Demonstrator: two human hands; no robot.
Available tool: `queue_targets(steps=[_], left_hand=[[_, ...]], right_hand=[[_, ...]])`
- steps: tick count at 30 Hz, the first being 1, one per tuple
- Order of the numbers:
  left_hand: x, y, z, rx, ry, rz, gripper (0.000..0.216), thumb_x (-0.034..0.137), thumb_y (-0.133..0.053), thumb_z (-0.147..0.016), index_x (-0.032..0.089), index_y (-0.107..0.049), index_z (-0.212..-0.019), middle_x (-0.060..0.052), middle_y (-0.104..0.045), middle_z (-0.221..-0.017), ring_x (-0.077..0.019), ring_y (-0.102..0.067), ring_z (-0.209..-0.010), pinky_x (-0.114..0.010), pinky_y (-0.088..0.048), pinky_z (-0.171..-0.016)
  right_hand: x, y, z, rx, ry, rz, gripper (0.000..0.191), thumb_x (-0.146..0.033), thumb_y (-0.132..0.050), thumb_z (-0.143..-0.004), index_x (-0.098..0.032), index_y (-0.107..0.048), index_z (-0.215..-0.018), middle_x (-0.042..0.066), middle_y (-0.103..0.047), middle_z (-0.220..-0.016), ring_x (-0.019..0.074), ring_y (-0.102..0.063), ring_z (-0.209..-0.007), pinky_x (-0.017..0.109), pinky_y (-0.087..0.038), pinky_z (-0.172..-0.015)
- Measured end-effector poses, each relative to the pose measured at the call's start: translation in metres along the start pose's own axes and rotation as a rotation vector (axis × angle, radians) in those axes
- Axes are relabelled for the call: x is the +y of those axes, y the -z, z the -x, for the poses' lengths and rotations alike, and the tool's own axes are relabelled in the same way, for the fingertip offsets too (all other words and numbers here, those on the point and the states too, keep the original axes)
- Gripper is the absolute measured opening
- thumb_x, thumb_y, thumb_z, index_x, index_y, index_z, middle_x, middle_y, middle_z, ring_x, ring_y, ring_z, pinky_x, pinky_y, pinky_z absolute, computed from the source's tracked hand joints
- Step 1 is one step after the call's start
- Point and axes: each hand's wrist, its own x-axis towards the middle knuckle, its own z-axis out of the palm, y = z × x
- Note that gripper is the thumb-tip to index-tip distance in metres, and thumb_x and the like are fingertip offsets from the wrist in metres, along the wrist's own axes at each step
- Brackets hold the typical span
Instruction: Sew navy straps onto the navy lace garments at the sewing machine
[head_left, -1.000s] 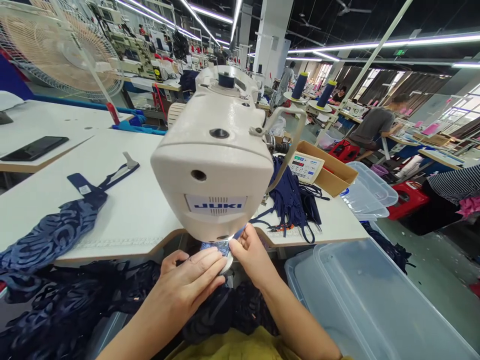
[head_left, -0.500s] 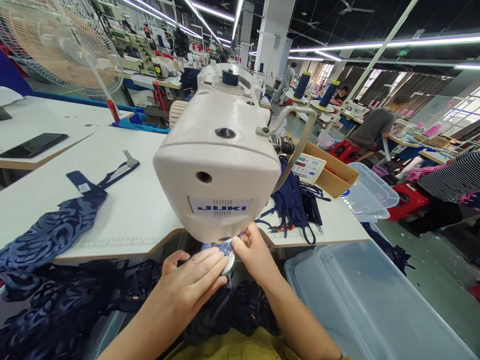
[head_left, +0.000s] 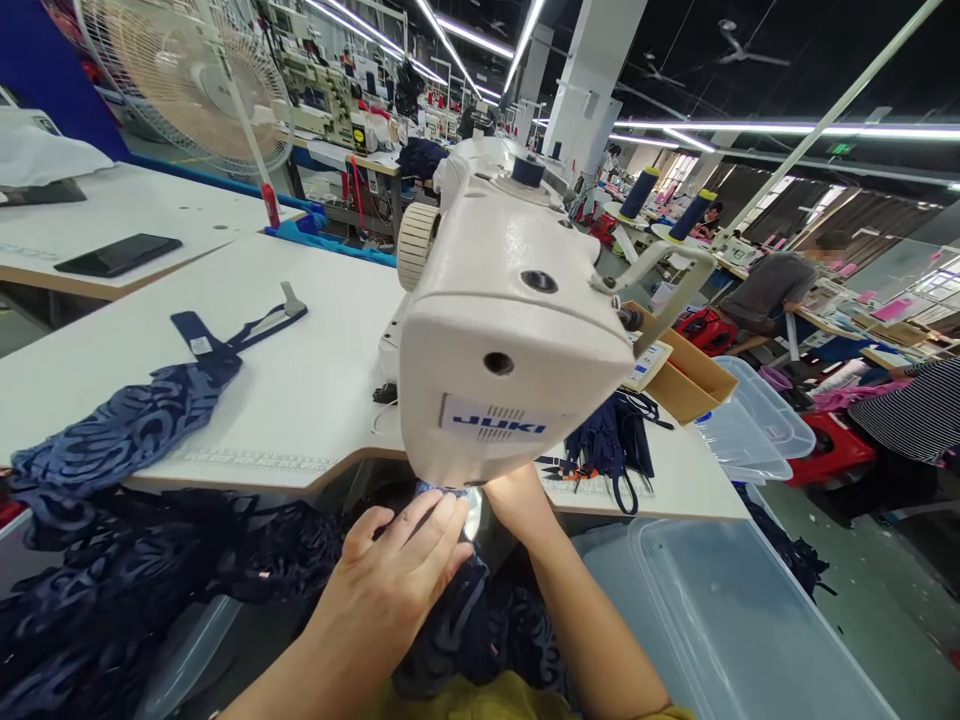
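Note:
In front of me stands a white JUKI sewing machine (head_left: 517, 345), its head hiding the needle area. My left hand (head_left: 409, 560) lies palm down just below the head. Its fingers stretch out over blue patterned fabric (head_left: 426, 488), with a shiny round metal piece (head_left: 473, 512) at the fingertips. My right hand (head_left: 519, 500) reaches in from the right under the head. Its fingers are mostly hidden there, so I cannot see what they hold. From beneath my left hand a navy patterned garment (head_left: 450, 620) hangs toward my lap.
A blue patterned garment with a strap (head_left: 161, 410) drapes over the table's left edge. Navy straps (head_left: 611, 440) lie by a cardboard box (head_left: 690, 375) at right. A lidded plastic bin (head_left: 720, 610) stands below. A phone (head_left: 120, 255) and a fan (head_left: 195, 85) are left.
The camera view has shifted, so the machine sits further right in it. My right fingers, partly visible at the fabric before, are now mostly behind the machine head. My left hand keeps its flat pose.

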Motion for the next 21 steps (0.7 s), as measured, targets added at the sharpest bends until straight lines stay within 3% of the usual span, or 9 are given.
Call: queue_targets(steps=[6, 13, 21], left_hand=[[0.006, -0.001, -0.002, -0.005, 0.021, -0.007, 0.023, 0.025, -0.05, -0.093, 0.021, -0.063, -0.112, 0.002, -0.072, -0.105, -0.014, -0.065, -0.094, -0.032, -0.032, -0.08], [0.016, -0.007, 0.0, 0.041, 0.161, 0.027, 0.025, 0.023, -0.044, -0.097, 0.021, -0.062, -0.114, 0.002, -0.072, -0.106, -0.014, -0.065, -0.095, -0.033, -0.032, -0.081], [0.019, -0.007, 0.003, 0.048, 0.17, -0.034, 0.024, 0.025, -0.046, -0.096, 0.02, -0.063, -0.112, 0.0, -0.071, -0.107, -0.0154, -0.063, -0.097, -0.034, -0.033, -0.08]], right_hand=[[0.001, -0.001, -0.001, 0.015, 0.018, 0.072, 0.015, -0.021, -0.054, -0.078, -0.02, -0.065, -0.086, 0.0, -0.059, -0.061, 0.0207, -0.059, -0.074, 0.034, -0.048, -0.077], [-0.001, -0.002, -0.001, 0.058, 0.091, 0.133, 0.017, -0.024, -0.051, -0.076, -0.018, -0.067, -0.079, 0.004, -0.068, -0.074, 0.0201, -0.062, -0.074, 0.031, -0.05, -0.076], [-0.008, -0.007, -0.004, 0.093, 0.171, 0.096, 0.033, -0.024, -0.053, -0.074, -0.017, -0.068, -0.103, 0.008, -0.074, -0.09, 0.0232, -0.067, -0.092, 0.032, -0.053, -0.082]])
